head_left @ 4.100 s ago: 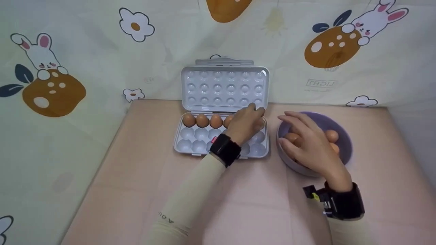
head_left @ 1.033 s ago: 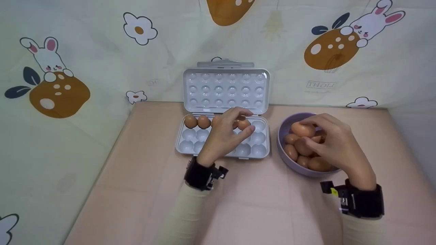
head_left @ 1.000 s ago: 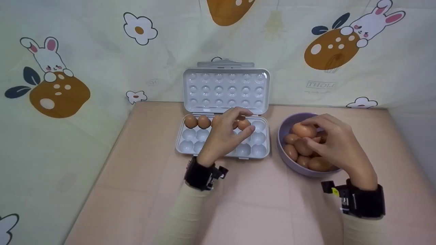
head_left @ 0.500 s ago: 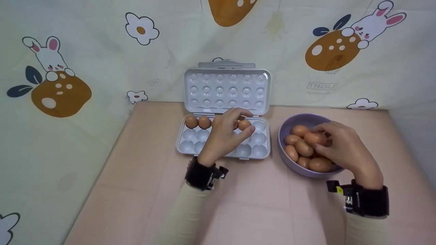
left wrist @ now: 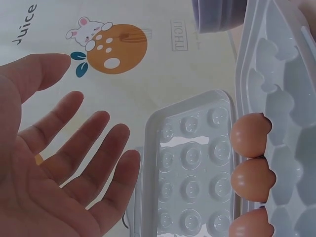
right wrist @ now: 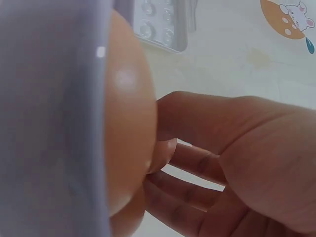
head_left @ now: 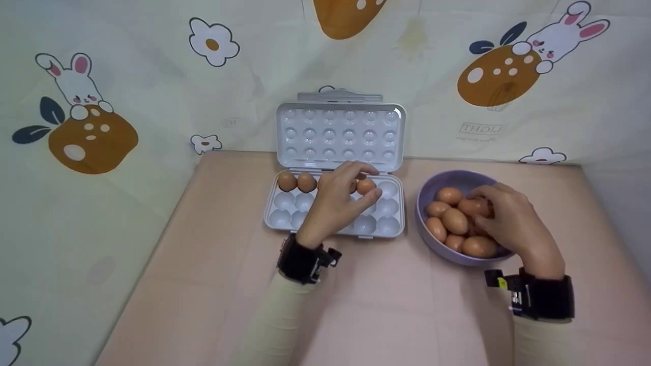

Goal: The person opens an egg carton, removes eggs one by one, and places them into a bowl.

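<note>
My left hand (head_left: 335, 203) hovers over the grey egg carton (head_left: 286, 219), its thumb and fingers spread apart and nothing between them. Brown eggs (head_left: 306, 182) line the carton's back row, partly hidden behind that hand; the back right hollow is bare. In the left wrist view, the left palm (left wrist: 54, 182) faces the camera beside the carton's raised lid (left wrist: 192, 163). Over the purple bowl (head_left: 426, 236), my right hand (head_left: 513, 223) holds a brown egg (head_left: 472, 207) between thumb and fingers. In the right wrist view, the bowl wall and a near egg (right wrist: 129, 113) cover much of the grasp.
Several more brown eggs (head_left: 454, 221) lie in the bowl, right of the carton. Both stand on a pinkish tabletop (head_left: 376, 300). Behind them hangs a printed curtain (head_left: 244, 112), with the carton's lid standing up against it.
An egg has appeared in the carton's back row since the earliest frame, where the left hand reached in. The right hand with its egg has since moved right and lower into the bowl.
</note>
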A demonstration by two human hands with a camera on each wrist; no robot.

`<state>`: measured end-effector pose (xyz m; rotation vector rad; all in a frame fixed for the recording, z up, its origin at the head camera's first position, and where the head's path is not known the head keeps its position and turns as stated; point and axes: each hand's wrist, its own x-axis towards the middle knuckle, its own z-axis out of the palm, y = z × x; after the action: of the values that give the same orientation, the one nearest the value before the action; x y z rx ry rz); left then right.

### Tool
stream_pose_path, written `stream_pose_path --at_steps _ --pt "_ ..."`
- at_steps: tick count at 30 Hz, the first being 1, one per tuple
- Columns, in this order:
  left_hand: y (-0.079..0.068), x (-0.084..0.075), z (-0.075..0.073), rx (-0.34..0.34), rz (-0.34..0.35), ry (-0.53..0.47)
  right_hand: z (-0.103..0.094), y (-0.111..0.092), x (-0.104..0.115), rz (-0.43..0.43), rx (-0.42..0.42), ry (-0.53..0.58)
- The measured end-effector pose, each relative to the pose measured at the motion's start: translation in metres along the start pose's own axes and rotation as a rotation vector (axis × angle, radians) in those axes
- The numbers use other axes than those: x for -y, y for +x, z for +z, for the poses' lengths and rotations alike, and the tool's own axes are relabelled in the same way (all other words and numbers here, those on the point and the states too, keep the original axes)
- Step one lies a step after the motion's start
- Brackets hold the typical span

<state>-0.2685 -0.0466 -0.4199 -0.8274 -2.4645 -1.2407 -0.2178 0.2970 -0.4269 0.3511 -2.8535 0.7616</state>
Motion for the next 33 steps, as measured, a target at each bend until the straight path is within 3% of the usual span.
stream_pose_path --at_steps 13,23,33 --pt "0.0 0.001 0.001 0.013 -0.019 -0.013 -0.003 -0.001 0.0 0.044 0.059 0.006" --pt "-0.001 0.008 0.003 0.006 -0.019 -0.01 -0.01 -0.003 0.024 -0.081 -0.08 0.013" --pt "-0.001 0.014 0.004 0.063 -0.075 0.07 -0.008 -0.003 0.043 -0.147 -0.11 0.039"
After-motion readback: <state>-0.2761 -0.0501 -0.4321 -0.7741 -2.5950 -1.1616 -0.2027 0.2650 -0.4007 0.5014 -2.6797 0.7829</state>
